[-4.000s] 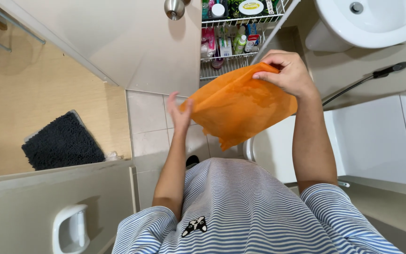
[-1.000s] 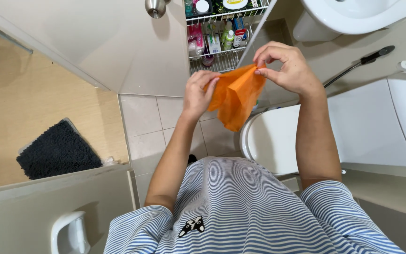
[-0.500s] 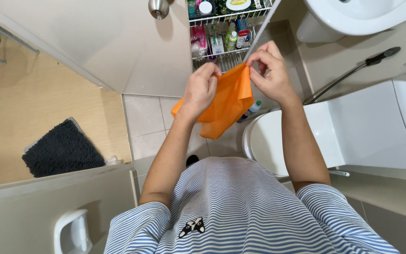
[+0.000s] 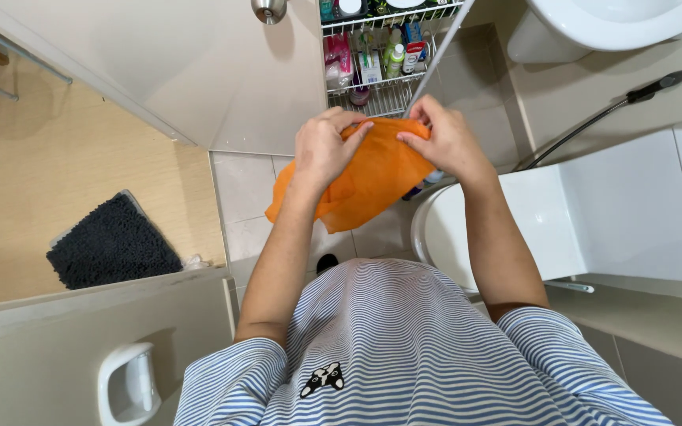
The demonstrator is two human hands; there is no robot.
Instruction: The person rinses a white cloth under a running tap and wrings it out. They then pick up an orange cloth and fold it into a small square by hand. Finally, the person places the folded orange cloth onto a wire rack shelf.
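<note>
I hold an orange cloth [image 4: 372, 181] in front of my chest with both hands. My left hand [image 4: 324, 146] grips its upper left edge with fingers curled over it. Along the upper right edge, my right hand [image 4: 445, 142] pinches the fabric. The two hands are close together, almost touching, and the cloth hangs down in loose folds towards the lower left. It hangs over the tiled floor [image 4: 246, 189], just left of a white toilet [image 4: 515, 229] with its lid down.
A wire rack [image 4: 380, 55] with bottles and packets stands ahead by the open door [image 4: 199, 63]. A white washbasin [image 4: 593, 24] and a black-handled spray hose [image 4: 617, 102] are at upper right. A dark bath mat [image 4: 112, 241] lies on the wooden floor to the left.
The cloth was spread wide between my hands, then gathered. My hands have come together and lowered slightly, and the fabric now hangs bunched below them.
</note>
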